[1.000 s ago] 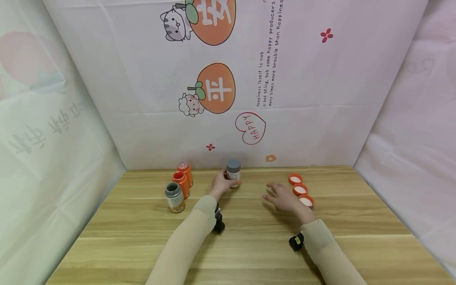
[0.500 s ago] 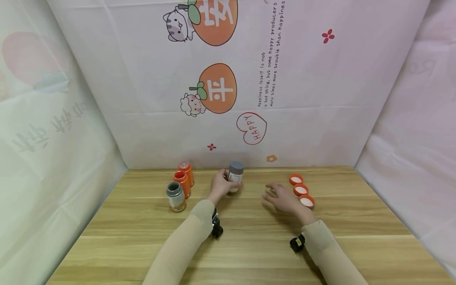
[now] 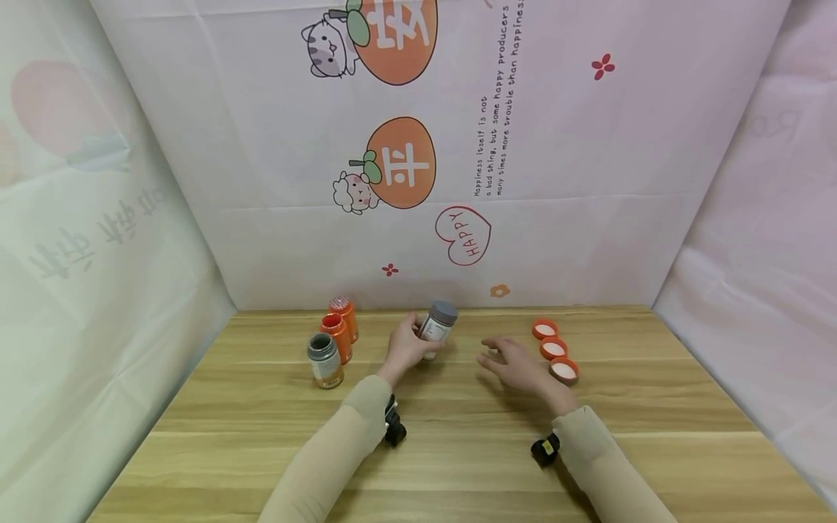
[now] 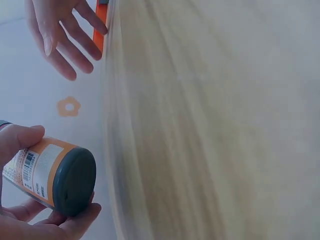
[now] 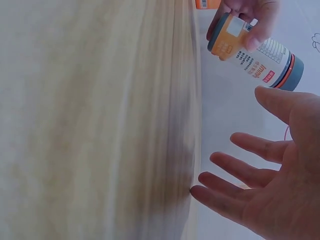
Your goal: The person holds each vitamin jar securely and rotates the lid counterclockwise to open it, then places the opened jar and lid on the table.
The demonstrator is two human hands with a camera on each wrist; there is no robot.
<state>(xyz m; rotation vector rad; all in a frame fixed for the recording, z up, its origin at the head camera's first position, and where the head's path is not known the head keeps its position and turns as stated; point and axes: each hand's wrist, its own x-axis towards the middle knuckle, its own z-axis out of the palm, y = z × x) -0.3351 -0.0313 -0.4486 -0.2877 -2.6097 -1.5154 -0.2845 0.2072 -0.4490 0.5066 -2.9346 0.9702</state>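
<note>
My left hand [image 3: 404, 347] grips a bottle [image 3: 437, 328] with a grey lid and a white and orange label. The bottle leans to the right, lid end up, and in the left wrist view its dark base [image 4: 75, 181] looks lifted off the table. Fingers and thumb wrap its lower part in the right wrist view, where the label [image 5: 255, 62] shows printed text. To the right of the bottle, my right hand [image 3: 516, 365] hovers with fingers spread and holds nothing. Its thumb [image 5: 280, 102] points toward the lid end, apart from it in the head view.
At the left stand a lidless grey jar [image 3: 324, 362], a lidless orange jar [image 3: 336, 338] and another orange jar [image 3: 343, 318] behind. Three orange-rimmed lids [image 3: 554, 349] with white insides lie in a row beside my right hand. A white printed cloth [image 3: 556, 181] walls the wooden table [image 3: 458, 465].
My left hand has lifted the bottle, drawn it slightly nearer and tipped its lid to the right. The right hand has barely moved.
</note>
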